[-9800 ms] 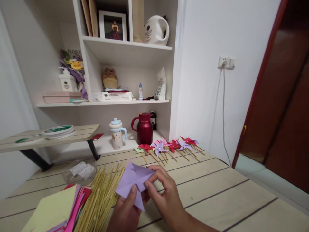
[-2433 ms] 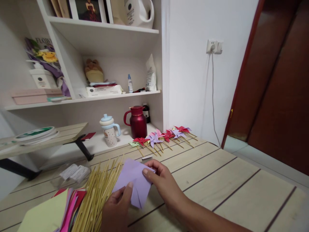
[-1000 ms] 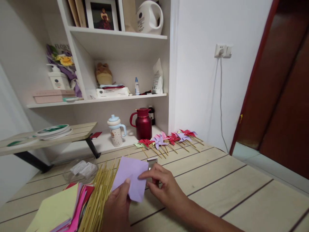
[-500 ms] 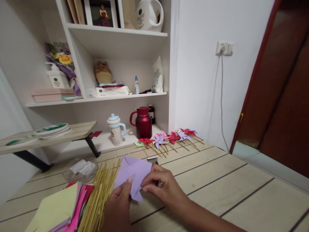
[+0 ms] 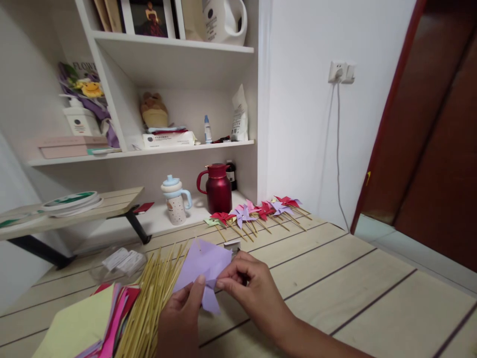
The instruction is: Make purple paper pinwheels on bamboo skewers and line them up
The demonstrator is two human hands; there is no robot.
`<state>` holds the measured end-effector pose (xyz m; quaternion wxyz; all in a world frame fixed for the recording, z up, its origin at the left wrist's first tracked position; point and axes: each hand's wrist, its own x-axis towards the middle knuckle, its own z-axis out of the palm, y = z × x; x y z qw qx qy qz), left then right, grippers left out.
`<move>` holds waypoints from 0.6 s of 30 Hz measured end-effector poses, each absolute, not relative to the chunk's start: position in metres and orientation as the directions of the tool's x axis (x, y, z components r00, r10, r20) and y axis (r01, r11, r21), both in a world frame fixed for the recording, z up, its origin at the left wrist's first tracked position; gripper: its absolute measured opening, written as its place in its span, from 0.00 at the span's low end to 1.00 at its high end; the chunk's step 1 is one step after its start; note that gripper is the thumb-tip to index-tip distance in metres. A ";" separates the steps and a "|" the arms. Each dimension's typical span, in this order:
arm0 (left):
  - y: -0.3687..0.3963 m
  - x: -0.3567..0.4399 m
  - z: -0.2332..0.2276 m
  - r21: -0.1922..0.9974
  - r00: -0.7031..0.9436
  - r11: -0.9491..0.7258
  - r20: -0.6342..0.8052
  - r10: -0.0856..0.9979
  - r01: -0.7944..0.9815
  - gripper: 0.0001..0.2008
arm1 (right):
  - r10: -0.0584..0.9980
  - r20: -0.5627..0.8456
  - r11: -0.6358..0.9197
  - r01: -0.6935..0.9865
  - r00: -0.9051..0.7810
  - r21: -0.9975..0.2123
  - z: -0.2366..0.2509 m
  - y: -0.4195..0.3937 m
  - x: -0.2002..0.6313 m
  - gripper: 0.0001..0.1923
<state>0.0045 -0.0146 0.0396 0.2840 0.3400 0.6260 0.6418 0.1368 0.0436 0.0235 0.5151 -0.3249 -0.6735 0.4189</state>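
Two-hand (image 5: 182, 318) (image 5: 249, 288) grip on lilac paper (image 5: 203, 263), apparently mid-fold, beside sticks (image 5: 156, 293)

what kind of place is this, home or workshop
Most likely a room in a home, used for crafts: white shelves hold a framed photo and plush toy, and finished paper pinwheels lie on the wooden table.

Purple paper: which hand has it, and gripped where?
Both. The left hand pinches the folded purple paper near its lower middle with the thumb on top; the right hand pinches a folded flap at the paper's centre-right between fingertips.
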 end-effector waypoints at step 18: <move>-0.011 0.004 0.031 0.987 -0.624 0.139 -0.157 0.766 -0.078 0.19 | 0.898 0.393 0.414 0.078 -0.196 -0.907 0.024 0.044 0.136 0.07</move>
